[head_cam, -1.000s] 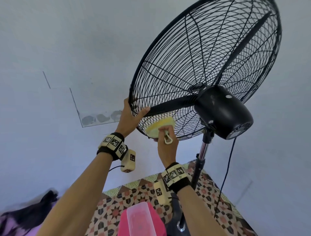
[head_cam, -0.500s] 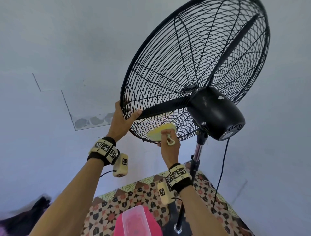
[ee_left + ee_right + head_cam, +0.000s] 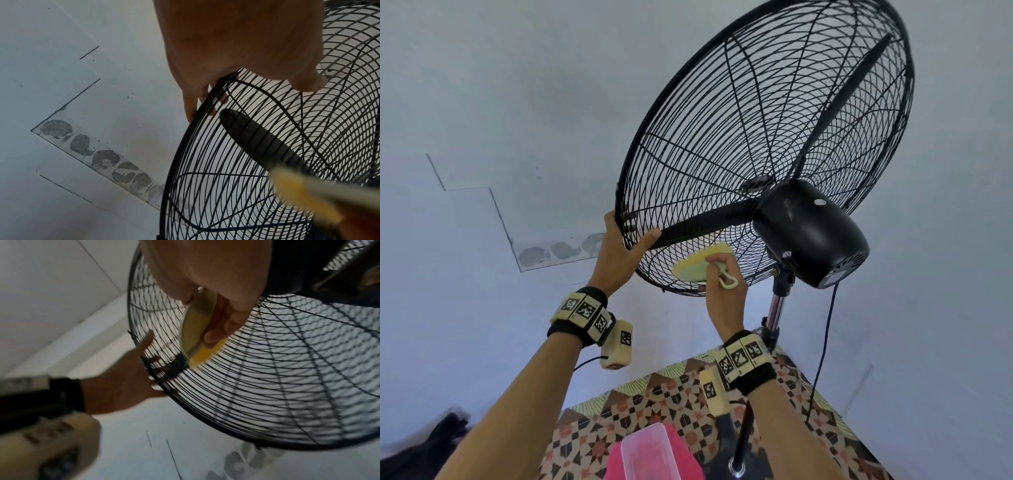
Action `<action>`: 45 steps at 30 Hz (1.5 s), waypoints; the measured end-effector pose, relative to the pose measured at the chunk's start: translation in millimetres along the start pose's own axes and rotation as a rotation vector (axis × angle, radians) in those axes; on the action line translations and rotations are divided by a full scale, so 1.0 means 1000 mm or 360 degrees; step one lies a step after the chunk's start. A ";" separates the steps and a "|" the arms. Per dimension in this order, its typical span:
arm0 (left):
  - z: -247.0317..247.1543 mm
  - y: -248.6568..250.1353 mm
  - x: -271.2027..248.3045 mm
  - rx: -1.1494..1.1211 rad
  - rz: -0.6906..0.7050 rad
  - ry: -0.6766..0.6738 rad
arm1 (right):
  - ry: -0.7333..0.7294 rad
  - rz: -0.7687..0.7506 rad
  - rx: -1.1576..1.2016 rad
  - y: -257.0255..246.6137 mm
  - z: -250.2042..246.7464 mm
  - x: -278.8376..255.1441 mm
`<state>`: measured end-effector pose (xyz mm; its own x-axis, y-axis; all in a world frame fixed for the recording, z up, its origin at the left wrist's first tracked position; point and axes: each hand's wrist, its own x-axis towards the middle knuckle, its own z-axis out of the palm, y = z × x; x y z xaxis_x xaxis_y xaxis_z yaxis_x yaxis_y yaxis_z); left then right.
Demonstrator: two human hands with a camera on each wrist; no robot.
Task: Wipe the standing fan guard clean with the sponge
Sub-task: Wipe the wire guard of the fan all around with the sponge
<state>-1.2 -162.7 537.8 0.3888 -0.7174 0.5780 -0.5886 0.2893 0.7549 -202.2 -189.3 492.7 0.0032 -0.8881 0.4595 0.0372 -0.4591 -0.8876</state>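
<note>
In the upper right of the head view, a large black standing fan guard (image 3: 763,147) fills the frame, seen from behind and below, its wire cage tilted toward a pale wall. The black motor housing (image 3: 811,233) sits at centre right atop a chrome pole (image 3: 774,317), with a dark cord (image 3: 823,342) hanging down the right side.

At the guard's lower left edge, the left hand (image 3: 619,253) grips the rim (image 3: 619,205): fingers curl over the outer ring while the thumb presses across the wires. This hold appears meant to steady the cage against the push of wiping.

Just right of it, near the guard's bottom, the right hand (image 3: 724,294) clasps the sponge (image 3: 698,265), a yellow pad with a pale backing and a small loop handle. Fingers wrap the backing, pressing the yellow face up against the rear wires. In the right wrist view the sponge (image 3: 197,331) meets the wires edge-on, close to a fan blade (image 3: 257,142) inside the cage.

Wiping looks under way on the lower rear section; most of the guard above remains to cover.

At the bottom of the frame lie a patterned floor mat (image 3: 654,411) and a pink container (image 3: 654,452) with a clear lid.
</note>
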 end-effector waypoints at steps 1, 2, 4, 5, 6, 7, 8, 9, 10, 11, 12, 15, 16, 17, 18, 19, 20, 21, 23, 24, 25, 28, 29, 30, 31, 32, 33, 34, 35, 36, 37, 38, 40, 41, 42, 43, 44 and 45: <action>0.001 0.000 0.000 -0.0010 0.0000 0.0000 | 0.0020 -0.0074 0.0041 -0.009 0.000 0.002; 0.001 0.000 0.000 -0.0022 -0.0001 0.0001 | 0.0037 -0.0134 0.0076 -0.016 0.001 0.004; 0.001 0.000 -0.001 -0.0034 -0.0005 0.0002 | 0.0068 -0.0152 0.0076 -0.016 0.008 0.006; 0.000 0.000 -0.002 -0.0040 -0.0015 0.0004 | 0.0065 -0.0115 0.0042 -0.012 0.011 0.006; 0.000 -0.001 -0.002 -0.0046 -0.0026 0.0005 | 0.0038 -0.0057 -0.0005 -0.005 0.014 0.004; -0.001 -0.002 -0.002 -0.0044 -0.0030 0.0007 | -0.0005 0.0012 -0.0051 0.001 0.015 0.001; 0.000 -0.003 -0.003 -0.0035 -0.0031 0.0007 | -0.0055 0.0077 -0.0078 0.008 0.014 -0.001; 0.000 -0.005 -0.003 -0.0026 -0.0030 0.0009 | -0.0086 0.0132 -0.0087 0.011 0.010 -0.003; 0.000 -0.006 -0.002 -0.0020 -0.0024 0.0012 | -0.0099 0.0175 -0.0054 0.009 0.005 -0.004; 0.001 -0.006 -0.001 -0.0021 -0.0012 0.0012 | -0.0095 0.0197 0.0015 0.007 0.000 -0.002; 0.001 -0.007 0.000 -0.0027 -0.0004 0.0005 | -0.0071 0.0205 0.0116 0.002 -0.005 -0.001; 0.002 -0.009 0.003 -0.0046 0.0018 0.0009 | 0.0127 0.0250 0.0463 -0.011 -0.010 0.004; 0.002 -0.009 0.003 -0.0062 0.0014 0.0016 | 0.0219 0.0253 0.0531 -0.012 -0.007 0.006; 0.002 -0.011 0.004 -0.0082 0.0010 0.0026 | 0.0308 0.0231 0.0548 -0.012 -0.003 0.006; 0.002 -0.012 0.003 -0.0104 0.0009 0.0036 | 0.0373 0.0202 0.0532 -0.010 0.004 0.004; 0.002 -0.012 0.003 -0.0127 0.0013 0.0046 | 0.0400 0.0181 0.0506 -0.006 0.009 0.002; 0.002 -0.013 0.003 -0.0144 0.0010 0.0050 | 0.0401 0.0188 0.0482 -0.002 0.013 -0.002; 0.002 -0.014 0.002 -0.0153 0.0004 0.0049 | 0.0398 0.0224 0.0469 0.002 0.014 -0.006; 0.002 -0.015 0.001 -0.0156 0.0000 0.0046 | 0.0387 0.0319 0.0486 0.008 0.010 -0.006; 0.002 -0.015 0.001 -0.0156 0.0006 0.0048 | 0.0395 0.0337 0.0517 0.007 0.006 -0.005; 0.002 -0.016 0.002 -0.0155 0.0011 0.0054 | 0.0405 0.0325 0.0551 0.003 0.003 -0.003; 0.005 -0.017 0.002 -0.0177 0.0004 0.0075 | 0.0433 0.0206 0.0626 -0.010 0.002 0.005; 0.006 -0.017 0.002 -0.0185 -0.0002 0.0080 | 0.0434 0.0159 0.0626 -0.012 0.005 0.007; 0.007 -0.018 0.002 -0.0188 -0.0009 0.0081 | 0.0444 0.0136 0.0601 -0.012 0.011 0.009; 0.007 -0.017 0.003 -0.0190 -0.0012 0.0078 | 0.0460 0.0134 0.0576 -0.011 0.015 0.009; 0.006 -0.017 0.003 -0.0194 -0.0008 0.0077 | 0.0476 0.0153 0.0562 -0.009 0.019 0.008; 0.005 -0.018 0.003 -0.0197 -0.0001 0.0081 | 0.0481 0.0184 0.0550 -0.007 0.020 0.007; 0.004 -0.019 0.003 -0.0201 0.0003 0.0083 | 0.0476 0.0224 0.0540 -0.005 0.020 0.005; 0.003 -0.019 0.003 -0.0203 -0.0001 0.0077 | 0.0470 0.0278 0.0534 -0.001 0.019 0.003; 0.003 -0.018 0.002 -0.0203 -0.0008 0.0068 | 0.0478 0.0339 0.0541 0.005 0.016 0.002; 0.003 -0.018 0.003 -0.0203 -0.0013 0.0062 | 0.0495 0.0389 0.0558 0.009 0.012 0.000; 0.003 -0.017 0.002 -0.0206 -0.0014 0.0055 | 0.0511 0.0413 0.0589 0.011 0.009 -0.001; 0.003 -0.017 0.003 -0.0209 -0.0010 0.0050 | 0.0526 0.0390 0.0653 0.007 0.006 -0.001; 0.003 -0.017 0.003 -0.0209 -0.0009 0.0050 | 0.0521 0.0364 0.0672 0.003 0.006 0.000; 0.004 -0.017 0.002 -0.0212 -0.0008 0.0052 | 0.0517 0.0335 0.0689 -0.001 0.007 0.002; 0.004 -0.018 0.002 -0.0218 -0.0006 0.0056 | 0.0507 0.0304 0.0717 -0.005 0.009 0.003; 0.004 -0.018 0.002 -0.0225 -0.0006 0.0061 | 0.0500 0.0281 0.0732 -0.005 0.012 0.005; 0.005 -0.017 0.001 -0.0229 -0.0007 0.0065 | 0.0506 0.0277 0.0701 -0.003 0.014 0.006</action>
<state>6.1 -171.9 524.0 0.4215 -0.6932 0.5846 -0.4804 0.3761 0.7923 -188.2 -192.8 499.0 -0.2517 -0.9436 0.2150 0.4765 -0.3142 -0.8211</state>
